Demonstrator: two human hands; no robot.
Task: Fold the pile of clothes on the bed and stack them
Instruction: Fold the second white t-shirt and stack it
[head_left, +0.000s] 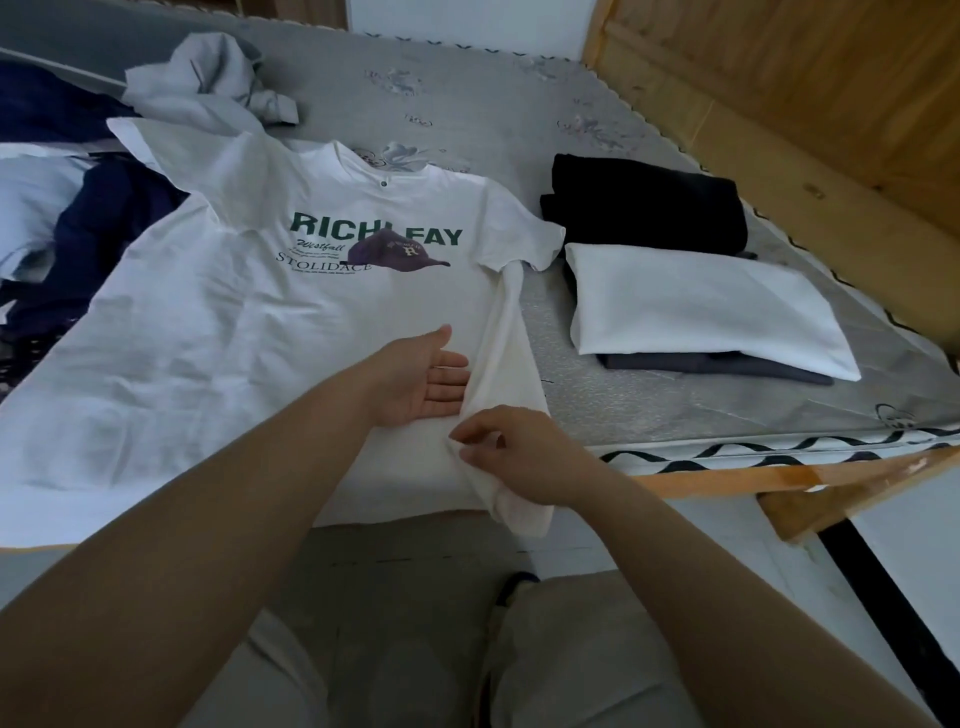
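A white T-shirt (249, 332) with green lettering and a purple cap print lies face up across the bed. Its right side edge is lifted into a ridge. My left hand (421, 376) lies flat, palm up, on the shirt beside that ridge, fingers straight and tips tucked under the fabric. My right hand (514, 457) pinches the shirt's lower right edge near the hem. To the right sits a stack of folded clothes: a white folded garment (701, 306) on a dark grey one (727, 366), with a black folded garment (644, 205) behind.
Unfolded clothes lie at the left: a grey hoodie (208, 83) at the back and navy garments (104, 228). The grey mattress (467, 93) has a wooden frame (779, 483) at the front right and wooden panelling (831, 93) on the right.
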